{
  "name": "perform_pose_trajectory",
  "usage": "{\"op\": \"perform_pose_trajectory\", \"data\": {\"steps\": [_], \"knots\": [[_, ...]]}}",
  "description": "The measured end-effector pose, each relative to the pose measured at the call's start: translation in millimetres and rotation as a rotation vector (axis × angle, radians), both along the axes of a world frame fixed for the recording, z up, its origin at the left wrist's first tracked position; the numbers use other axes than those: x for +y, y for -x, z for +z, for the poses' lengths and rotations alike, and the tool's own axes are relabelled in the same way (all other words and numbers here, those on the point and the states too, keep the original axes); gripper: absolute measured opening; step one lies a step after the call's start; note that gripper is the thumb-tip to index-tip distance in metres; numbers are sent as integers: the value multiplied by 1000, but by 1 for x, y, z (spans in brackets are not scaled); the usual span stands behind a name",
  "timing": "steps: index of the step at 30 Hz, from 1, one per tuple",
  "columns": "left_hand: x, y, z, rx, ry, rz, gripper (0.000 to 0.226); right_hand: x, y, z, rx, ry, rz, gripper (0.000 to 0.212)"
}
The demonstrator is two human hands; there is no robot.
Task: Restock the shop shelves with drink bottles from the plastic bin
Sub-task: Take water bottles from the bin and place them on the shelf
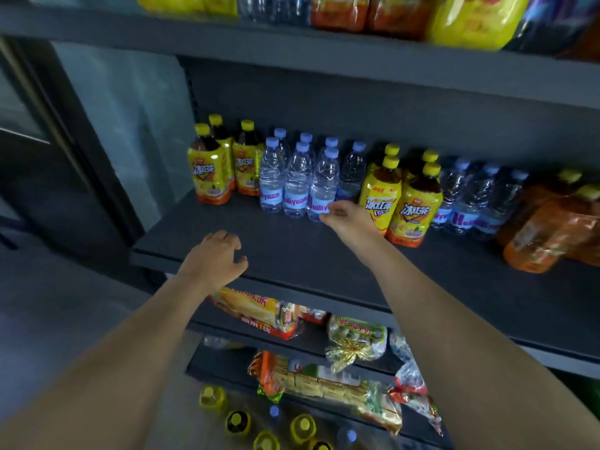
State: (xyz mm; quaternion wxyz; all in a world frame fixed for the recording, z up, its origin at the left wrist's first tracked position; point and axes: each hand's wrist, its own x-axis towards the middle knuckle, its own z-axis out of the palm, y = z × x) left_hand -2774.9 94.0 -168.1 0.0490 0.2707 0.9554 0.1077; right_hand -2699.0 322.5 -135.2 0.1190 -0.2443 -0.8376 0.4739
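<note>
- The water bottle (323, 186) stands upright at the centre of the frame on the middle shelf (292, 251). Its long axis is vertical, blue cap up, at the front of a row of clear bottles.
- The right hand (345, 219) grasps its lower label, fingers curled against it.
- The left hand (214, 258) hovers released over bare shelf, lower left of centre, holding nothing.
- Yellow iced tea bottles (380, 193) stand just beside the right wrist.
- Snack packs (324, 381) lie on the lower shelves.
- Capped bottles (303, 427) at the bottom edge are cut off, and their container is hard to make out.
</note>
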Motion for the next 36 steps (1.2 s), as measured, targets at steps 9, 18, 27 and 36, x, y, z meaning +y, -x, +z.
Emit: {"op": "perform_pose_trajectory", "data": {"steps": [9,18,27,36], "knots": [[-68,-66,50,125,-73,291,38,-38,-15,37,-93,-391,478,49],[-115,-247,47,174,13,740,40,-98,-87,25,29,-532,913,46],[-159,-454,47,124,60,1074,37,-201,-222,16,93,-655,1309,50],[-223,-612,27,107,48,1232,39,-291,-360,0,161,-819,1446,34]]}}
